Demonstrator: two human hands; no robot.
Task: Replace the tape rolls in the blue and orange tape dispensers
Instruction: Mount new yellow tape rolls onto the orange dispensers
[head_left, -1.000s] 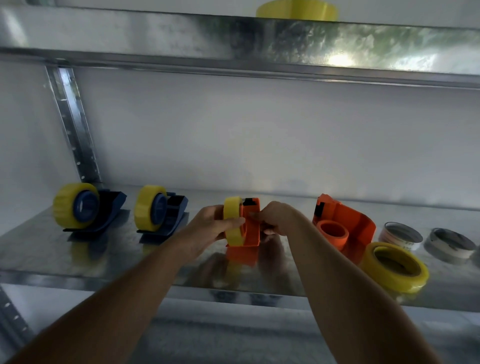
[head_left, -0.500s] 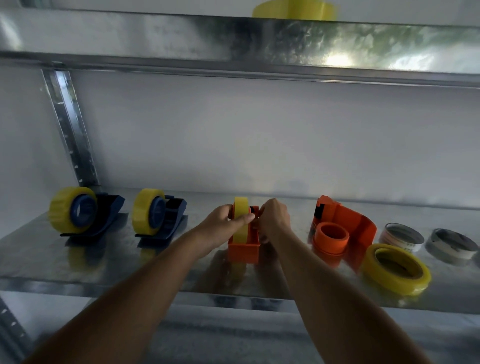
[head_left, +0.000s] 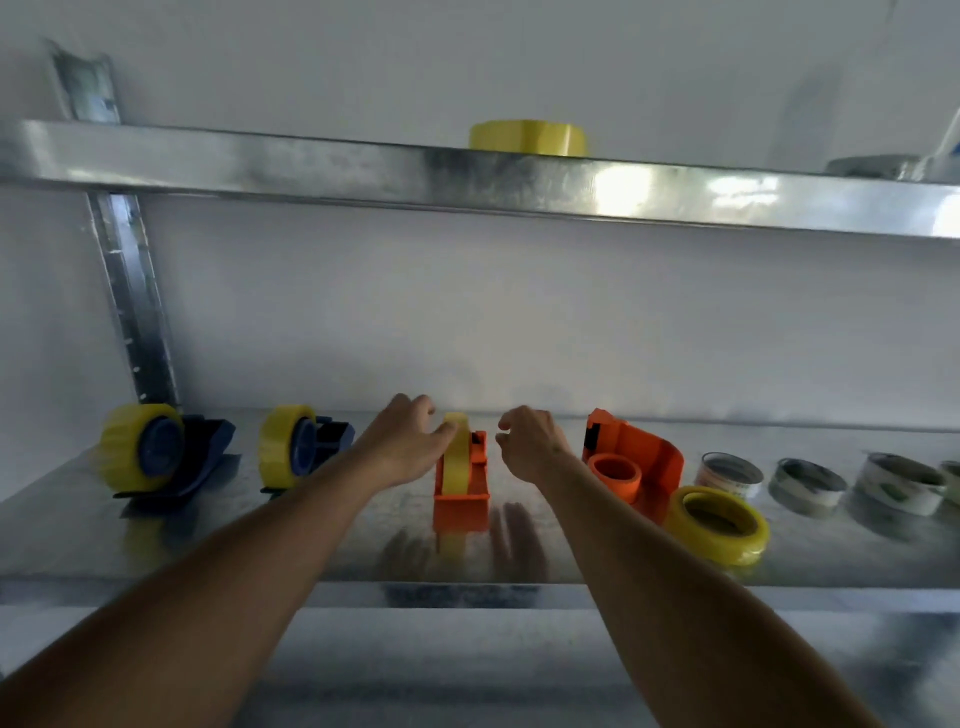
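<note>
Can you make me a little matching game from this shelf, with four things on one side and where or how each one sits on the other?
Things:
1. middle orange dispenser
2. far-left blue dispenser
3. loose yellow tape roll
4. orange core

Places or states:
A. lying flat at the front edge of the lower shelf
B. standing between the left hand and right hand
C. beside the metal upright, loaded with yellow tape
D. lying against the empty orange dispenser

Pairs: 1-B, 2-C, 3-A, 4-D

Both hands (head_left: 410, 447) (head_left: 527, 444) open beside the loaded orange dispenser (head_left: 462, 499) on the metal shelf (head_left: 208, 540).
</note>
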